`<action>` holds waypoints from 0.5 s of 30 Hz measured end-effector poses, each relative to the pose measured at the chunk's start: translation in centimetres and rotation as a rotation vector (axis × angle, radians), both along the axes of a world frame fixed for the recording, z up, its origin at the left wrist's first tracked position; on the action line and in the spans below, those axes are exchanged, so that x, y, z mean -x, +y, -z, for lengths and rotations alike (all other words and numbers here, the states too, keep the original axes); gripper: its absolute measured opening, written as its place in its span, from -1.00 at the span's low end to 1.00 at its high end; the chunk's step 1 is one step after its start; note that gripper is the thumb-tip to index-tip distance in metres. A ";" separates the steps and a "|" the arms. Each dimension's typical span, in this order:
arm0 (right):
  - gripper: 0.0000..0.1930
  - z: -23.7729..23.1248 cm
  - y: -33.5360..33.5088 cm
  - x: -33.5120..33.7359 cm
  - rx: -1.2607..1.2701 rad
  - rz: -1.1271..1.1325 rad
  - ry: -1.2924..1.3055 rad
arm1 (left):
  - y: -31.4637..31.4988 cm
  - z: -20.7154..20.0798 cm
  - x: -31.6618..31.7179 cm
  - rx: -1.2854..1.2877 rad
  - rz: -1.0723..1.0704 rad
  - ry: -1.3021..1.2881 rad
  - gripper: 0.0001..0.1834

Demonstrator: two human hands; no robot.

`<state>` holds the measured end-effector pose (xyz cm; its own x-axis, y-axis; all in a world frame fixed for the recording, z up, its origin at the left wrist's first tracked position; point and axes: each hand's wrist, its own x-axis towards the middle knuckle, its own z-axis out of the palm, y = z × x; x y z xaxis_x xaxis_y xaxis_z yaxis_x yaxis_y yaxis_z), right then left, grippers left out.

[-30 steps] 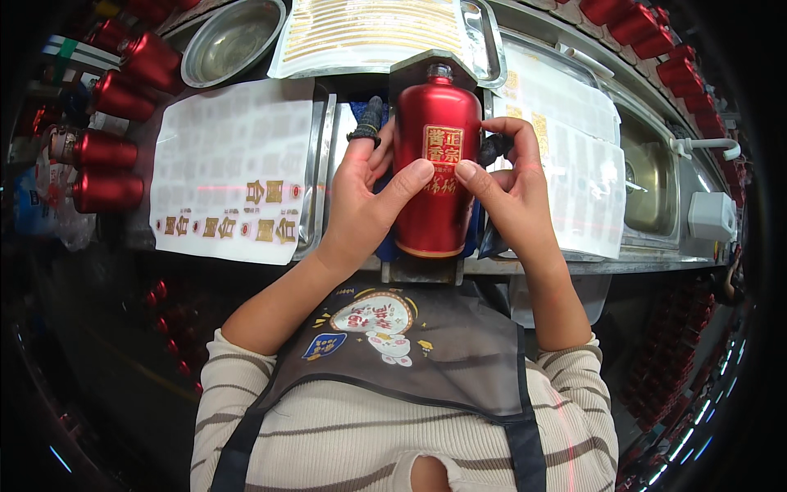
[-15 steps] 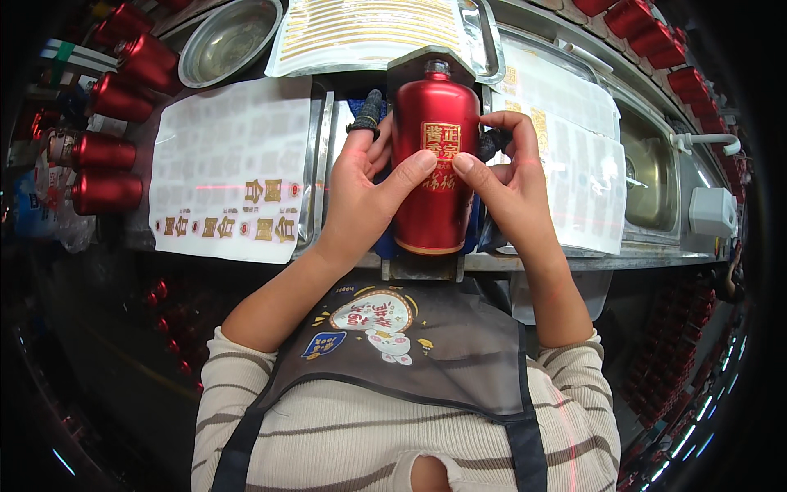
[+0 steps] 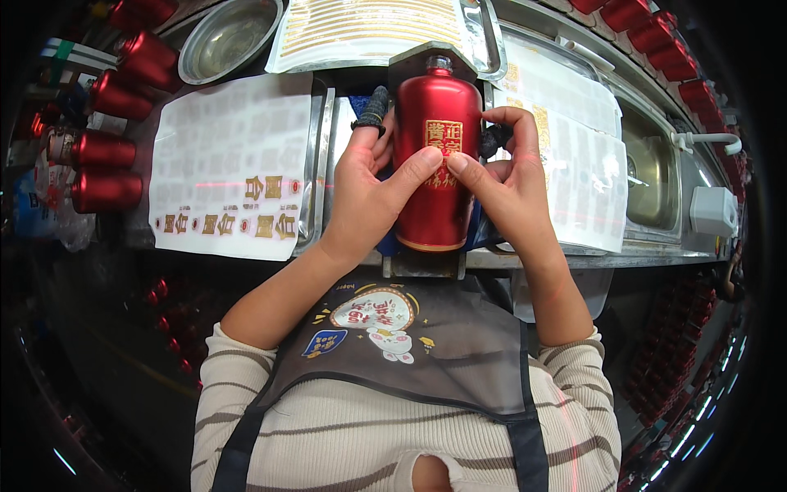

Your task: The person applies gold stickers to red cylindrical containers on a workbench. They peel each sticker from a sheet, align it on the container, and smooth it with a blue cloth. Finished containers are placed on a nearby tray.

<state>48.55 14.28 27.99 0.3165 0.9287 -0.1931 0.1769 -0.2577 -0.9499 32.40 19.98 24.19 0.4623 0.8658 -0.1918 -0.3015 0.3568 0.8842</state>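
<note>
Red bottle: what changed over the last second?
Barely anything. Both thumbs have slid slightly lower on the gold label. Left hand and right hand still clasp the red bottle, which stays in place; sticker sheets unchanged.

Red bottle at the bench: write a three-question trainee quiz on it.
1. True or false: both thumbs press the gold label on the red bottle.
2. Which hand has a dark cover on its index finger? A left hand B right hand C both
3. Fill in: the white sticker sheet with gold squares lies to the person's ____.

Key: 1 true; 2 C; 3 left.
</note>
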 end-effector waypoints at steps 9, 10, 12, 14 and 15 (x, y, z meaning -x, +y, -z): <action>-0.44 0.9 -0.1 -0.2 -0.072 0.051 0.163 | -0.3 0.1 0.4 0.034 -0.008 -0.075 -0.45; -0.44 0.8 -0.2 -0.1 -0.062 0.035 0.126 | -0.3 0.0 0.4 0.007 0.017 -0.042 -0.44; -0.43 0.4 -0.2 0.4 -0.063 0.035 0.053 | -0.5 0.0 0.1 -0.032 0.005 -0.025 -0.41; -0.42 0.3 -0.2 0.4 -0.045 0.027 -0.005 | -0.6 0.0 0.1 -0.048 0.008 -0.016 -0.40; -0.41 0.3 -0.2 0.3 -0.026 0.020 -0.026 | -0.5 0.2 0.1 -0.045 0.017 -0.015 -0.41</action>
